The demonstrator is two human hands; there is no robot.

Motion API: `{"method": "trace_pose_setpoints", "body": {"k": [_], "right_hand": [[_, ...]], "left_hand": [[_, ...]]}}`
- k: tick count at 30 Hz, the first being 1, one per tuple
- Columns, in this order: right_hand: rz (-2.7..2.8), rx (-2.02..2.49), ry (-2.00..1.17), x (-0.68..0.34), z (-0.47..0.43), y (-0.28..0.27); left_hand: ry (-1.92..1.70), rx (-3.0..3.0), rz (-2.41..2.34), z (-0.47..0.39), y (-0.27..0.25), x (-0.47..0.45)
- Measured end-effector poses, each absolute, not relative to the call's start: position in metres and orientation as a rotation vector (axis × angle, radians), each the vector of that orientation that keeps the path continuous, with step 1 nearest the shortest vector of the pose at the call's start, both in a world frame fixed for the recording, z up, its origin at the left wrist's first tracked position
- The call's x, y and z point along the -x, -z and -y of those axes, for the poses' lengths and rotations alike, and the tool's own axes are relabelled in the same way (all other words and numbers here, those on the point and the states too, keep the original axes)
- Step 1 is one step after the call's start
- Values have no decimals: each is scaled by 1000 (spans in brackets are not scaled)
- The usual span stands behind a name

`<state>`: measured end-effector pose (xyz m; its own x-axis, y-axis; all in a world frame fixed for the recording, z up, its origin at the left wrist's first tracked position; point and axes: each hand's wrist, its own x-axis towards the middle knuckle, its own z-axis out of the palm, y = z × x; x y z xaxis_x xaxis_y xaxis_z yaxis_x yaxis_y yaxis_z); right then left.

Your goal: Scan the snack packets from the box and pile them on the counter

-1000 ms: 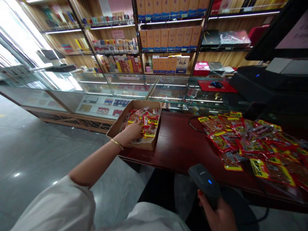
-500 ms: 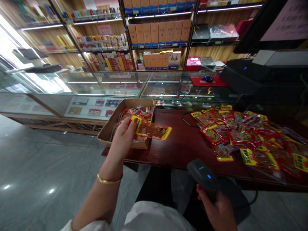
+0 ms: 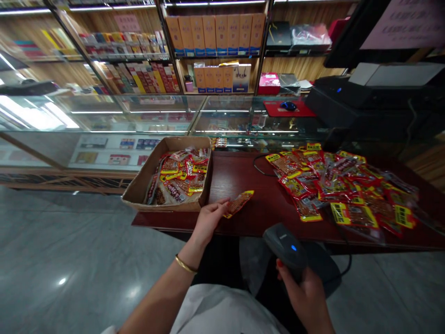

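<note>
Snack packet [image 3: 239,203] shifted from over the cardboard box [image 3: 142,184] toward the handheld scanner [image 3: 283,246]

One end of the packet is pinched between the closed thumb and fingers of the left hand [image 3: 207,220], just right of the box; whether the dark red table [image 3: 236,171] is touched cannot be told. The scanner's grip is wrapped by the right hand [image 3: 308,292], its fingers partly hidden. The step in hand is judged to be presenting one packet for scanning, a pile of similar packets [image 3: 323,176] being spread farther right. Next, the packet's printed face would need to be squared to the scanner.
</note>
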<state>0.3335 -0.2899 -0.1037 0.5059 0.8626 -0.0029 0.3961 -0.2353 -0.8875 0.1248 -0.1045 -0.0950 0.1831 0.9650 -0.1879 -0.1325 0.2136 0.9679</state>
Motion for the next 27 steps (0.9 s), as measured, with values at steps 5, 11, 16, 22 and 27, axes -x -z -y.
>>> {"method": "trace_pose_setpoints", "body": {"k": [5, 11, 16, 22, 27], "right_hand": [[1108, 1822, -681, -335, 287, 110], [1213, 1796, -720, -340, 285, 117], [1200, 1800, -667, -335, 285, 112], [1288, 1793, -729, -337, 278, 110], [1302, 1807, -694, -338, 268, 105]], "left_hand": [[-973, -1503, -1186, 101, 106, -117], [-906, -1563, -1232, 99, 116, -117], [-817, -1521, -1161, 95, 114, -116], [-819, -1759, -1022, 93, 114, -118], [-859, -1764, -927, 95, 121, -118]]}}
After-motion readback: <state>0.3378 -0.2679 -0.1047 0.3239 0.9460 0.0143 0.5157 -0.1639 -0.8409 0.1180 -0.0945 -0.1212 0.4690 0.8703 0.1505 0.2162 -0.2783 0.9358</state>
